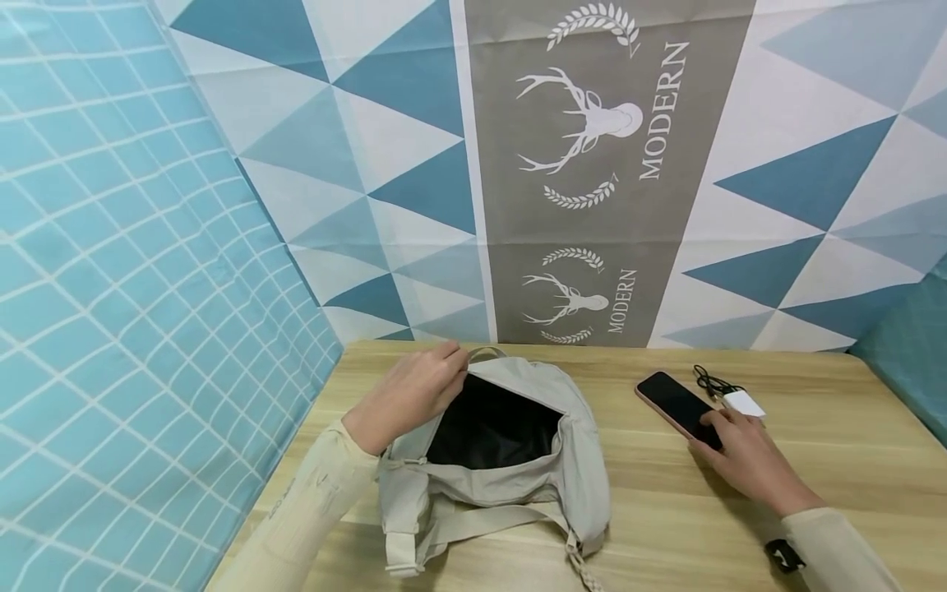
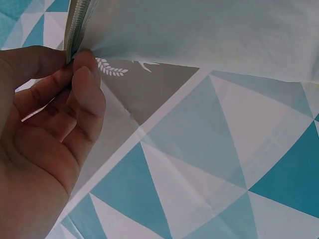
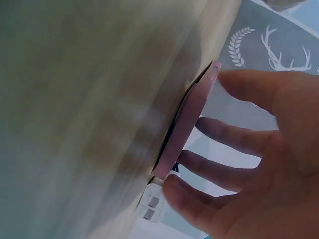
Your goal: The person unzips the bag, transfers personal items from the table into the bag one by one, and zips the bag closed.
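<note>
A light beige fabric bag (image 1: 584,469) lies on the table with its zipped mouth spread wide and a dark lining (image 1: 496,423) showing inside. My left hand (image 1: 418,390) pinches the edge of that opening at the upper left. In the left wrist view, thumb and fingertips hold the fabric beside the zipper (image 2: 77,25). To the right, a phone (image 1: 669,399) with a black screen and pink sides lies at a slant. My right hand (image 1: 750,460) grips its near end, thumb at one side edge and bent fingers across it, as the right wrist view also shows.
Just beyond the right hand lie a white charger plug (image 1: 743,403) and a coiled black cable (image 1: 713,382). A braided cord (image 1: 584,569) trails from the bag toward the near side of the wooden table (image 1: 651,526). Patterned cloth (image 1: 414,164) hangs behind the table.
</note>
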`<state>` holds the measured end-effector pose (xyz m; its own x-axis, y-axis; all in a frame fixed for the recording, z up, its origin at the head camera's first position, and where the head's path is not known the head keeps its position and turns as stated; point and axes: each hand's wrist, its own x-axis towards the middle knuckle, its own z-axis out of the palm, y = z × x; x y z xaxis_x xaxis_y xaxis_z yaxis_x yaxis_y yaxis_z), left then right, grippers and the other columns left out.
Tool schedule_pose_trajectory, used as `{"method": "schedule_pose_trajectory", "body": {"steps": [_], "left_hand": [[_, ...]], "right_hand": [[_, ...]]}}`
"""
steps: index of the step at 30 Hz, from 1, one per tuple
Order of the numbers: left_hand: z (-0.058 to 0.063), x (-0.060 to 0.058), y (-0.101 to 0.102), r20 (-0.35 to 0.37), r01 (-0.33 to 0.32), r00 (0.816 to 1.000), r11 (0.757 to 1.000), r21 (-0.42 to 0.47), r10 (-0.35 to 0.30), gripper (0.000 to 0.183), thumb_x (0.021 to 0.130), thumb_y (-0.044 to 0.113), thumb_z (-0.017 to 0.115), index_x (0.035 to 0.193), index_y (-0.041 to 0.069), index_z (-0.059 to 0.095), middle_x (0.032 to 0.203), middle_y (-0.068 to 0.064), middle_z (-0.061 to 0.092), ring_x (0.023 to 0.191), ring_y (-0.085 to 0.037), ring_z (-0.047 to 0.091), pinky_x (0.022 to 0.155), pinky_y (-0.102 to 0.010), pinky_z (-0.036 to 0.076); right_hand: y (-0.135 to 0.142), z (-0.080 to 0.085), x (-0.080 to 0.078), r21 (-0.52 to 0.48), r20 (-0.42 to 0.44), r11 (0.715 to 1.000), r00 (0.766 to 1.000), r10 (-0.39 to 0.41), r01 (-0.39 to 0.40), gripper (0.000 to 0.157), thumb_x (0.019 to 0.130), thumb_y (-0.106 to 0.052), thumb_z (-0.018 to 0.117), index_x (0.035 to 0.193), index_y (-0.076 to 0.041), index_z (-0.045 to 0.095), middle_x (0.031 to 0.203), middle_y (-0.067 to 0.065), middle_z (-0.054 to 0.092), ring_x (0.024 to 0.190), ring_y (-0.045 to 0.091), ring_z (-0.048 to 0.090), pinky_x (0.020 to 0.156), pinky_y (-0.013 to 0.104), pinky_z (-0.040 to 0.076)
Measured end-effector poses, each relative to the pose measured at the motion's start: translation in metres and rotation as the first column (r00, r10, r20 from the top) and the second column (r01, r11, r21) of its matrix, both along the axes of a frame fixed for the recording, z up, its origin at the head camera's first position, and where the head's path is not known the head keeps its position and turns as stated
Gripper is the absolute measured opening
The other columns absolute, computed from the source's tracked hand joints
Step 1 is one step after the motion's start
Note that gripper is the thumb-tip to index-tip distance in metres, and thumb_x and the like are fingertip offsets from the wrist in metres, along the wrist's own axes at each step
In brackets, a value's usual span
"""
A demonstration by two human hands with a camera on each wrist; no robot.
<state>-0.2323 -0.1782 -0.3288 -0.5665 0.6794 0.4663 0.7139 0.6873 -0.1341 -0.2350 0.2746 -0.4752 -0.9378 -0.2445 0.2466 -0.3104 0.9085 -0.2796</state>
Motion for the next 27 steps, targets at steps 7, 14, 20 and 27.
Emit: {"method": "schedule_pose_trajectory", "body": {"steps": [7, 14, 20, 27], "left_hand": [[-0.003, -0.001, 0.002, 0.017, -0.002, 1.000, 1.000, -0.004, 0.002, 0.009, 0.089, 0.012, 0.053, 0.080, 0.014, 0.050, 0.071, 0.005, 0.041, 0.048, -0.005, 0.031, 0.044, -0.019, 0.029], [-0.005, 0.000, 0.001, 0.037, -0.026, 0.999, 1.000, 0.005, 0.026, 0.009, 0.088, 0.012, 0.052, 0.080, 0.014, 0.050, 0.072, 0.005, 0.041, 0.047, -0.005, 0.031, 0.044, -0.018, 0.029], [-0.006, 0.000, 0.002, 0.048, -0.029, 0.998, 0.999, 0.013, 0.028, 0.009, 0.088, 0.012, 0.053, 0.080, 0.013, 0.051, 0.071, 0.005, 0.041, 0.047, -0.004, 0.031, 0.044, -0.018, 0.030], [-0.003, -0.003, 0.004, 0.053, -0.026, 0.998, 1.000, 0.012, 0.025, 0.008, 0.088, 0.012, 0.053, 0.081, 0.014, 0.052, 0.072, 0.005, 0.043, 0.047, -0.004, 0.033, 0.045, -0.018, 0.031]], "right_hand": [[0.003, -0.002, -0.002, 0.090, -0.060, 0.996, 0.998, 0.012, -0.006, 0.037, 0.075, -0.026, 0.071, 0.095, 0.001, 0.054, 0.094, 0.025, 0.051, 0.081, 0.041, 0.049, 0.073, 0.053, 0.034], [0.002, 0.002, -0.010, 0.056, -0.014, 0.998, 1.000, -0.012, 0.013, 0.056, 0.066, -0.038, 0.076, 0.091, 0.000, 0.045, 0.075, 0.013, 0.048, 0.062, 0.025, 0.046, 0.057, 0.038, 0.035], [0.002, 0.003, -0.003, -0.045, 0.087, 0.997, 0.995, -0.052, 0.056, 0.066, 0.064, -0.043, 0.076, 0.101, 0.000, 0.043, 0.086, 0.020, 0.048, 0.070, 0.027, 0.046, 0.058, 0.039, 0.039], [0.004, 0.015, 0.013, -0.012, 0.064, 0.998, 0.996, -0.069, 0.069, 0.068, 0.067, -0.049, 0.072, 0.106, 0.004, 0.055, 0.096, 0.024, 0.060, 0.077, 0.034, 0.057, 0.060, 0.046, 0.044]]}}
